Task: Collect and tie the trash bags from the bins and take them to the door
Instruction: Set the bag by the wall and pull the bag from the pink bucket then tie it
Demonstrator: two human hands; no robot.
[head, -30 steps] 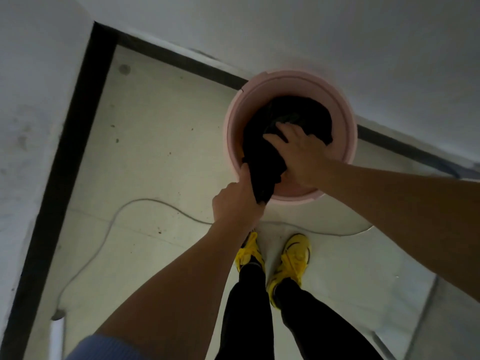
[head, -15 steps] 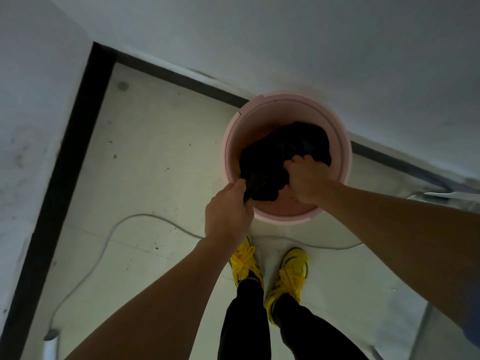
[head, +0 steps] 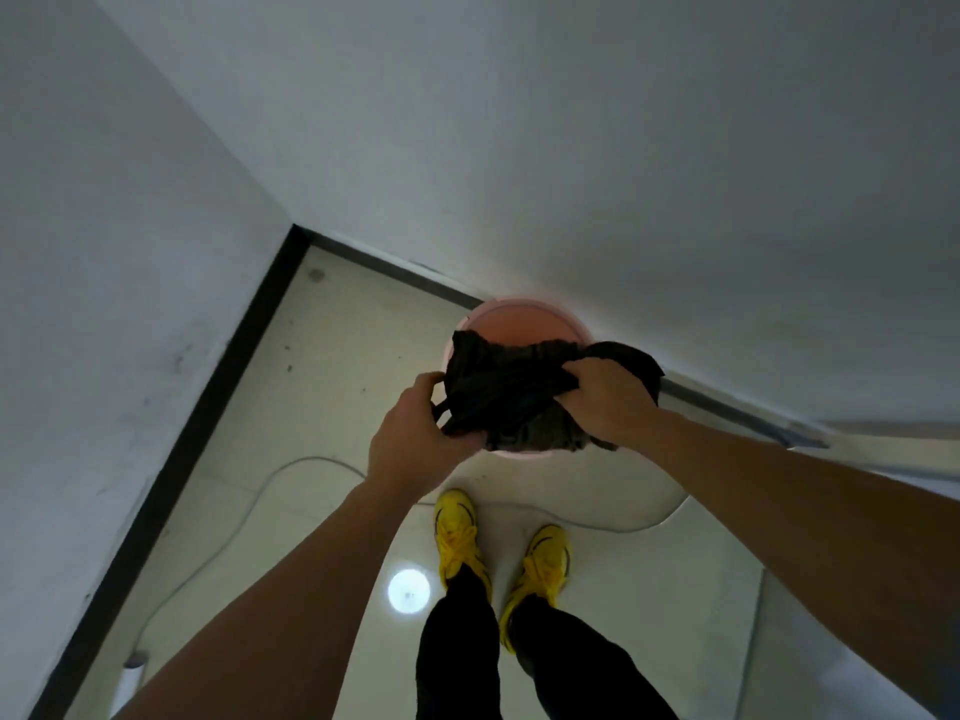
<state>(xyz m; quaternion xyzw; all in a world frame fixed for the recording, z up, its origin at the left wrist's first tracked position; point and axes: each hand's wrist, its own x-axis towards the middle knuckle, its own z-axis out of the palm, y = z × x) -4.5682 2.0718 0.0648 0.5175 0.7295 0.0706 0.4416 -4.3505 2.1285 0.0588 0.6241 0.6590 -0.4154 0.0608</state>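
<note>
1. While the pink bin (head: 524,317) stands on the floor against the wall, the black trash bag (head: 511,394) sits gathered above its mouth, lifted partly clear.
2. Left hand (head: 415,446): closed round the bag's near-left edge.
3. Right hand (head: 605,402): fisted on bunched plastic at the right.
4. Done, by appearance: bag collected from this bin.
5. Outstanding: knot not yet made; carry to the door, which is not in view; other bins, none visible.
</note>
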